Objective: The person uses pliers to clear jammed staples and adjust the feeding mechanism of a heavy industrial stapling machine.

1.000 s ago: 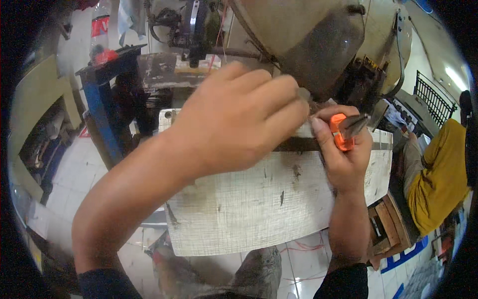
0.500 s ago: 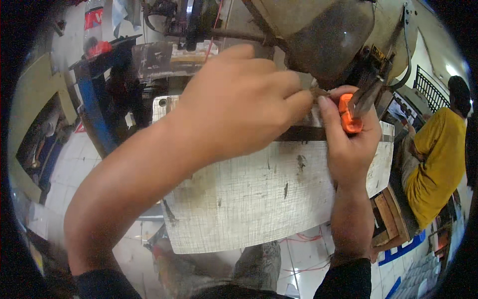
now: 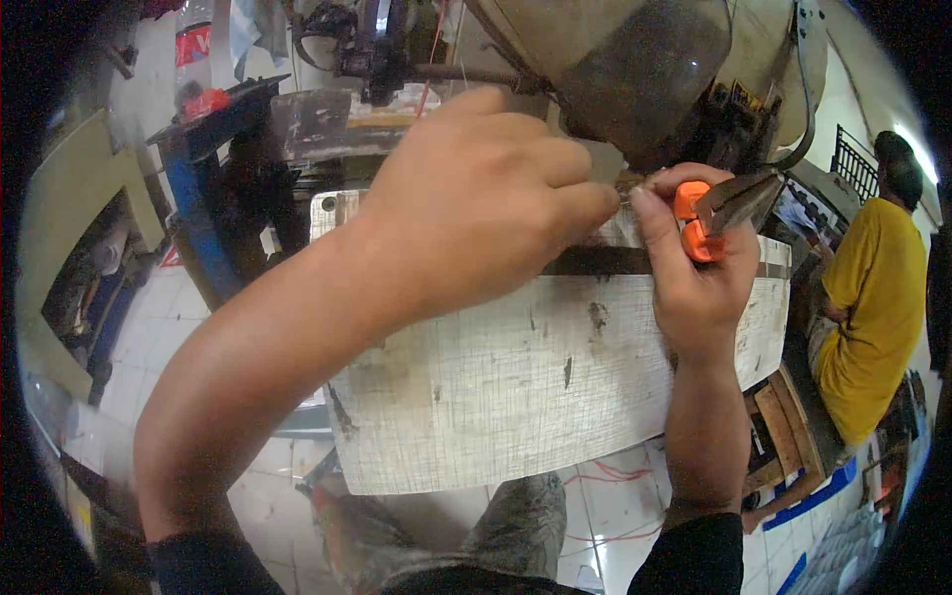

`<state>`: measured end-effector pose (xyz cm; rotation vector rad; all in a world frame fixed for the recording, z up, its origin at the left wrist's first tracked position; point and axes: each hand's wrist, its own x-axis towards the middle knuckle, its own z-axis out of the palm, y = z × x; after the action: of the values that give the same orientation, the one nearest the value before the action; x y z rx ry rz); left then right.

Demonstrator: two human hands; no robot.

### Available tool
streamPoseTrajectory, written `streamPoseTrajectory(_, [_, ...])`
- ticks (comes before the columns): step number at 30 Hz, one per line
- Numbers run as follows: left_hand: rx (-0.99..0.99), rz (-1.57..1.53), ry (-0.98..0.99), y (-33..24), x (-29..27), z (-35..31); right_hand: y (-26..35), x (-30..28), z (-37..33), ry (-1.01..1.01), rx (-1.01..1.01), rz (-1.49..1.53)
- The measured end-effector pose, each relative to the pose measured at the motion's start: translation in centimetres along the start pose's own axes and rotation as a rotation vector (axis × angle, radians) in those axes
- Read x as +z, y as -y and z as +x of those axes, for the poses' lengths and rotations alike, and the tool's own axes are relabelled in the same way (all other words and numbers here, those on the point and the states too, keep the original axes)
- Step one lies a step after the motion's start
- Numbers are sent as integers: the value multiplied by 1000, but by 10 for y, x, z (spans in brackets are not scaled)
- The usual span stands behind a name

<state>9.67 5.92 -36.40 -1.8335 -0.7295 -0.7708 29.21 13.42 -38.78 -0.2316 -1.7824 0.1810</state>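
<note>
Hands meet fingertip to fingertip: left hand point(image 3: 486, 203) pinched, right hand point(image 3: 694, 268) gripping orange-handled pliers point(image 3: 719, 208).

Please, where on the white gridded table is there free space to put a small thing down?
The gridded tabletop is bare in its near half, between the left forearm and the right forearm. The far edge is crowded: left hand, right hand with orange-handled pliers, and the sewing machine.

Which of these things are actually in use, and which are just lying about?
In use:
left hand
right hand, holding orange-handled snips
sewing machine
gridded table

Lying about:
blue stand
wooden crate
person in yellow shirt
</note>
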Motion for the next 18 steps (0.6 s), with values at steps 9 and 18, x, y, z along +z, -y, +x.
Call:
streamPoseTrajectory(9, [49, 103, -142, 5, 6, 4, -2, 4, -3, -49, 9, -58])
streamPoseTrajectory(18, [-124, 174, -85, 0, -3, 9, -4, -3, 5, -224, 76, 13])
